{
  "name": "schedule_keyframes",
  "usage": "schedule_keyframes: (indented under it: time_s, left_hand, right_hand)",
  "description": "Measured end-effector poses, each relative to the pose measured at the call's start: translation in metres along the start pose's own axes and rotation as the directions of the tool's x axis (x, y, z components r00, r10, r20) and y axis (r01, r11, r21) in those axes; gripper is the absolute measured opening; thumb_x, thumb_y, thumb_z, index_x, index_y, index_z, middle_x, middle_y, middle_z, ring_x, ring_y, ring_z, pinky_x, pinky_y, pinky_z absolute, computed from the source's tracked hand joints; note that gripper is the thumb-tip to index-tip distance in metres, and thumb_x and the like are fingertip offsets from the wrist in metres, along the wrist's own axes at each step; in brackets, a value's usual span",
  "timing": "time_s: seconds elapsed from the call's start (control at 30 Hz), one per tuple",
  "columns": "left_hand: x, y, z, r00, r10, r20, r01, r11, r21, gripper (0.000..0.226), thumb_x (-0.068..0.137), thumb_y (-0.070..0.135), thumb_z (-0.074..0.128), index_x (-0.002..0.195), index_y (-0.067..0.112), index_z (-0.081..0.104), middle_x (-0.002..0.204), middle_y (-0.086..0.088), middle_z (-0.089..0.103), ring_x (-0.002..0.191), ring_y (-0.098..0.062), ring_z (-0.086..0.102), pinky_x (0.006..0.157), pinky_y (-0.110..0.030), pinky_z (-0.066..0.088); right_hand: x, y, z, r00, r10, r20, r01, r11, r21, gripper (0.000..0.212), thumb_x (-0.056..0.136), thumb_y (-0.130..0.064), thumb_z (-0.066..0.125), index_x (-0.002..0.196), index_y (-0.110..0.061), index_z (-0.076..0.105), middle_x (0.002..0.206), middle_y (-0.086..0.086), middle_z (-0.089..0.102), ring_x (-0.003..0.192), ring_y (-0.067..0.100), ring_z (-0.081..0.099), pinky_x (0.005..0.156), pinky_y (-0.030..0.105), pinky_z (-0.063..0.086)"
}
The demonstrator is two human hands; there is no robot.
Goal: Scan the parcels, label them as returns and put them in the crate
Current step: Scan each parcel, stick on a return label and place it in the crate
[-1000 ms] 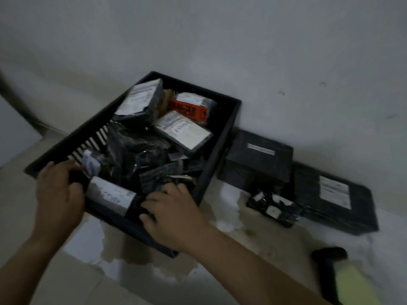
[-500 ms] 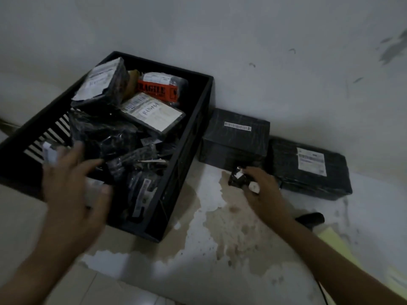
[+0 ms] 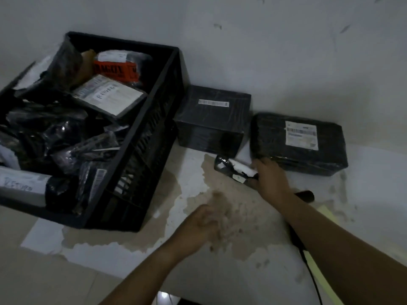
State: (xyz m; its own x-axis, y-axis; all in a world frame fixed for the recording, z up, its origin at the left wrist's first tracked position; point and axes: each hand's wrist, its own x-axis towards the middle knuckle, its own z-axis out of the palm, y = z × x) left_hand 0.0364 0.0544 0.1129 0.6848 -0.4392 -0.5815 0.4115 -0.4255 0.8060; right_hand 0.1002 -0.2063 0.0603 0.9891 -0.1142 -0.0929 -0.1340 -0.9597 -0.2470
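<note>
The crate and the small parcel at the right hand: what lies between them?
Nothing: in the head view, only bare, stained floor separates the crate from the small parcel that the right hand holds.

We see a pale floor, its white coat worn through to a brown stain off the crate's near right corner. The crate stands on it at the left. Just right of the crate sits a black box, barcode strip up. Farther right of the crate is a wrapped parcel with a white label. A small packet lies right of the crate, nearer us than the box. Farther from the crate, a scanner lies partly hidden, with its cable and a yellow sheet running toward us.
</note>
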Motion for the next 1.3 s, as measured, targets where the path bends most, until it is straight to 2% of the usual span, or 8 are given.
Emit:
schedule_keyframes:
  time_s: [0.2,0.37,0.53,0.67,0.77,0.9,1.17,1.3]
  left_hand:
    - [0.024,0.027,0.029,0.952,-0.307,-0.007,0.235,0.744,-0.625,0.045,0.100,0.058,0.043,0.106,0.021,0.067,0.103,-0.008,0.078,0.102,-0.031,0.071,0.088,-0.042,0.055]
    - [0.038,0.022,0.068,0.963,-0.253,0.099,0.259,0.747,-0.612,0.050,0.103,0.050,0.044,0.133,0.015,0.062,0.122,-0.007,0.073,0.111,-0.027,0.070,0.091,-0.045,0.058]
    - [0.040,0.014,0.095,0.991,-0.130,-0.029,0.091,0.819,-0.567,0.037,0.105,0.032,0.047,0.136,0.016,0.059,0.125,-0.003,0.071,0.113,-0.023,0.069,0.081,-0.035,0.061]
    - [0.035,0.007,0.106,0.966,-0.169,-0.196,0.025,0.815,-0.579,0.037,0.102,0.037,0.054,0.136,0.024,0.053,0.128,0.001,0.070,0.113,-0.019,0.069,0.083,-0.039,0.060]
    - [0.026,0.005,0.107,0.937,-0.192,-0.293,-0.014,0.816,-0.578,0.028,0.103,0.036,0.053,0.131,0.032,0.054,0.119,0.004,0.073,0.108,-0.021,0.070,0.069,-0.033,0.058]
    - [0.015,0.002,0.105,0.921,-0.186,-0.343,-0.048,0.818,-0.574,0.028,0.104,0.037,0.049,0.132,0.036,0.051,0.124,0.001,0.071,0.111,-0.025,0.069,0.079,-0.042,0.060]
    - [0.020,0.020,0.114,0.903,-0.159,-0.399,-0.113,0.808,-0.578,0.028,0.106,0.033,0.046,0.134,0.031,0.047,0.128,-0.003,0.064,0.115,-0.028,0.064,0.088,-0.051,0.059]
    - [0.030,0.035,0.131,0.901,-0.099,-0.423,-0.173,0.812,-0.558,0.028,0.105,0.031,0.043,0.131,0.023,0.051,0.128,-0.009,0.066,0.116,-0.029,0.064,0.075,-0.039,0.059]
  right_hand:
    - [-0.083,0.025,-0.021,0.924,-0.252,-0.287,0.286,0.954,0.084,0.021,0.076,-0.006,0.065,0.095,-0.015,0.064,0.101,0.003,0.060,0.093,0.026,0.053,0.074,0.037,0.042]
    - [-0.141,0.055,-0.021,0.867,-0.410,-0.283,0.433,0.901,0.019,0.022,0.078,-0.007,0.065,0.100,-0.011,0.064,0.107,0.006,0.060,0.095,0.030,0.058,0.076,0.040,0.047]
    - [-0.162,0.095,-0.009,0.994,0.073,-0.081,-0.048,0.960,0.275,0.066,0.076,-0.023,0.079,0.133,-0.014,0.048,0.132,0.009,0.050,0.118,0.029,0.050,0.094,0.038,0.045]
    - [-0.144,0.108,0.010,0.856,0.419,0.303,-0.516,0.722,0.461,0.094,0.069,-0.057,0.080,0.137,-0.017,0.027,0.125,0.012,0.055,0.106,0.026,0.060,0.081,0.040,0.054]
    - [-0.128,0.103,0.020,0.853,0.375,0.362,-0.514,0.720,0.466,0.074,0.073,-0.041,0.083,0.120,-0.015,0.031,0.110,0.014,0.065,0.087,0.028,0.065,0.065,0.035,0.050]
    - [-0.124,0.099,0.010,0.860,0.343,0.378,-0.502,0.702,0.505,0.071,0.078,-0.022,0.082,0.134,-0.010,0.040,0.124,0.015,0.063,0.105,0.034,0.063,0.074,0.032,0.046]
    - [-0.201,0.090,-0.080,0.839,0.217,0.499,-0.543,0.280,0.792,0.023,0.097,-0.009,0.058,0.113,-0.026,0.059,0.080,0.014,0.062,0.068,0.031,0.059,0.064,0.044,0.054]
    - [-0.230,0.069,-0.108,0.910,0.140,0.390,-0.413,0.374,0.830,0.014,0.097,-0.026,0.060,0.091,-0.014,0.060,0.065,0.017,0.058,0.054,0.018,0.057,0.054,0.025,0.048]
